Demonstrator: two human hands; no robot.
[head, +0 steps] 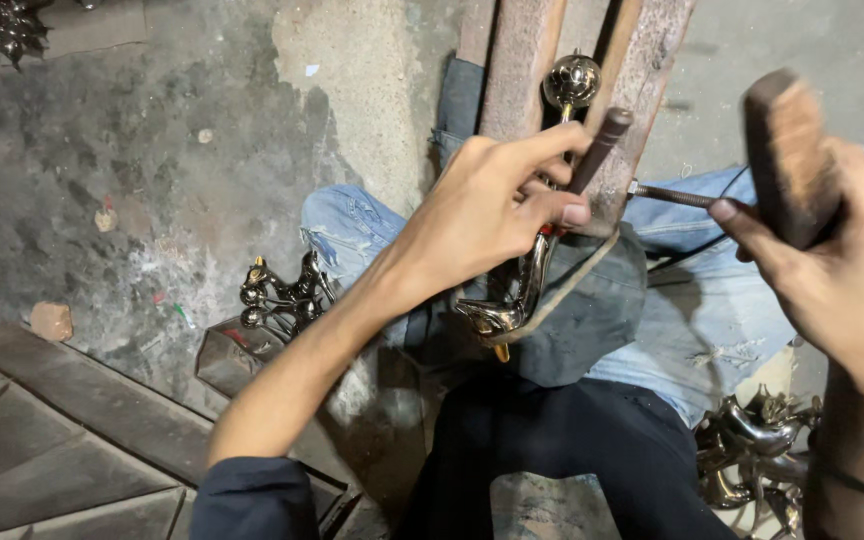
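The left hand [497, 205] pinches a dark punch [600, 148] against the shiny metal piece [522, 290] beneath it, while the right hand [837, 265] grips a raised wooden mallet [787, 150].

Wooden mallet [790, 150] head is motion-blurred. Pile of metal castings [752, 460], near right, is cut off by the bottom edge.

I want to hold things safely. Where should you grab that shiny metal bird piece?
Probably by its slim middle stem, from the left side, as the left hand does. The shiny metal piece has a round ball on top and a curved beak-like bottom, both harder to pinch.
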